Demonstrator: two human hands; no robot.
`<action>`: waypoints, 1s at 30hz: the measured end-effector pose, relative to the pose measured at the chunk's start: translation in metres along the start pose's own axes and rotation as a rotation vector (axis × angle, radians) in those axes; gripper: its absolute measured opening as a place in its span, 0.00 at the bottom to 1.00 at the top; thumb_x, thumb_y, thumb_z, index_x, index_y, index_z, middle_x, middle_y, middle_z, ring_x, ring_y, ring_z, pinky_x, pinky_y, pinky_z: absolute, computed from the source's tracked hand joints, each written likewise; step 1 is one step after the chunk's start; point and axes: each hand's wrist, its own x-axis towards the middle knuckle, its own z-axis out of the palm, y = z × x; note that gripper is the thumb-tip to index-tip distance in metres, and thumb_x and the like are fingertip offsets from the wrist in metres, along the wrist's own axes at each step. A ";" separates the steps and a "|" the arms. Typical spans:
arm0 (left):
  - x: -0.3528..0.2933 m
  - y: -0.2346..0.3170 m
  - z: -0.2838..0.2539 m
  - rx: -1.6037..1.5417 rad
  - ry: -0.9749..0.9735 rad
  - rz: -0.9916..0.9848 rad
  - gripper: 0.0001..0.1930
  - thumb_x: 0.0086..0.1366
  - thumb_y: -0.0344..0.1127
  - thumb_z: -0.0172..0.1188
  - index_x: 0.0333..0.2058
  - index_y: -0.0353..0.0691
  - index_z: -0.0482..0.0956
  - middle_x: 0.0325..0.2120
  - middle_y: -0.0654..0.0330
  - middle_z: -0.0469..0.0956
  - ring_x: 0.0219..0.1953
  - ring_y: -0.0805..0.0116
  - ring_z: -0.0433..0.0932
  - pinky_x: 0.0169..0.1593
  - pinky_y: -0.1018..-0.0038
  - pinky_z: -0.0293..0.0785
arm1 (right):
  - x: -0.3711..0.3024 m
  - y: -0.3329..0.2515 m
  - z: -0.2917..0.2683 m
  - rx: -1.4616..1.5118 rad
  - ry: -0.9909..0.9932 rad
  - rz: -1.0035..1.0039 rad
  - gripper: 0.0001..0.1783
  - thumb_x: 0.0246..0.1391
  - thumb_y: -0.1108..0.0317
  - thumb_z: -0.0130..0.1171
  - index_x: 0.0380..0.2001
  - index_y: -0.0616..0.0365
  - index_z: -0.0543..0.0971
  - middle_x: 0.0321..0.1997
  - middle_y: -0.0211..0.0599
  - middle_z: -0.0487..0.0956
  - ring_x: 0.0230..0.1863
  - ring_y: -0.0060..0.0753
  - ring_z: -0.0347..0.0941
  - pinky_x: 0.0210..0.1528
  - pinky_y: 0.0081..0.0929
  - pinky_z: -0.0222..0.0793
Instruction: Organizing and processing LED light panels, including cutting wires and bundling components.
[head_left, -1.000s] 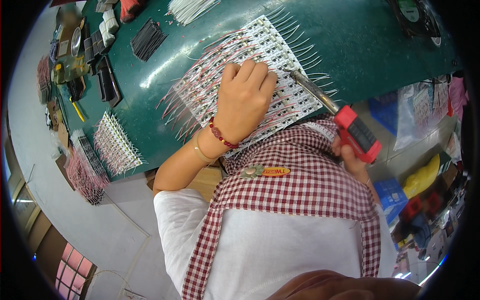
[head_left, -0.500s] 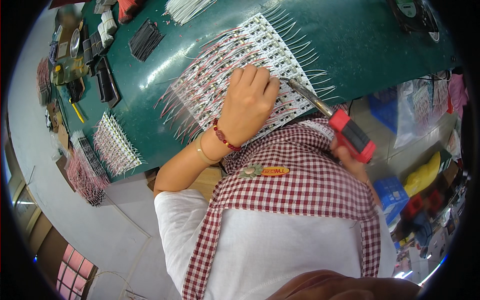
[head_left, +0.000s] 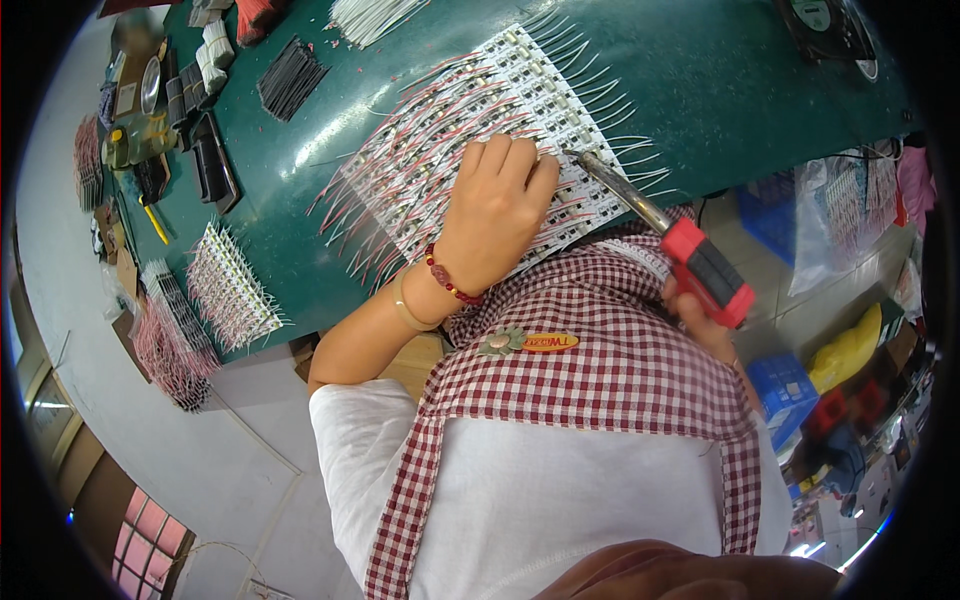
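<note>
Left hand [head_left: 503, 212] curled over white circuit-board sheet [head_left: 545, 98], fingertips hidden, can't tell if pinching anything. Right hand [head_left: 694, 312] closed round red-black soldering iron [head_left: 688, 246], tip at sheet, just beside left hand. Sheet, wire-fringed, at table's [head_left: 720, 110] near edge; smaller wired board [head_left: 232, 283] by near-left corner.

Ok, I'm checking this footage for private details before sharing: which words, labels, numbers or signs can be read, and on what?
Oval orange badge on the checked apron: bears lettering, which I won't copy out.
Pale label on the dark device at upper right: too small to read.
White circuit-board panel: any print is too small to read.
Soldering iron: no readable text.
</note>
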 end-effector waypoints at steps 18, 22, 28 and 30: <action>0.000 0.000 0.002 -0.067 0.027 0.004 0.11 0.47 0.23 0.55 0.33 0.36 0.78 0.26 0.59 0.68 0.31 0.62 0.68 0.36 0.69 0.64 | -0.003 0.011 -0.002 -0.199 -0.005 -0.031 0.13 0.48 0.61 0.62 0.28 0.62 0.79 0.26 0.36 0.76 0.24 0.31 0.74 0.27 0.25 0.68; 0.000 0.001 0.003 -0.070 0.044 0.003 0.12 0.47 0.24 0.55 0.33 0.36 0.78 0.26 0.59 0.68 0.32 0.62 0.68 0.36 0.69 0.64 | -0.003 0.013 -0.004 -0.162 -0.017 -0.053 0.15 0.48 0.59 0.63 0.29 0.62 0.79 0.26 0.37 0.77 0.25 0.31 0.74 0.27 0.24 0.68; 0.004 -0.008 0.001 -0.024 0.043 0.003 0.11 0.48 0.25 0.55 0.33 0.38 0.78 0.26 0.60 0.68 0.32 0.63 0.68 0.36 0.69 0.63 | 0.005 0.006 0.001 0.007 0.000 -0.014 0.18 0.49 0.56 0.64 0.30 0.63 0.78 0.26 0.35 0.77 0.26 0.25 0.72 0.28 0.22 0.68; 0.005 -0.009 0.001 0.001 0.041 0.005 0.10 0.48 0.26 0.55 0.33 0.38 0.78 0.26 0.61 0.68 0.32 0.63 0.68 0.36 0.69 0.63 | 0.004 0.003 0.000 0.031 -0.008 0.013 0.19 0.49 0.55 0.64 0.30 0.64 0.78 0.26 0.34 0.77 0.26 0.23 0.72 0.28 0.21 0.67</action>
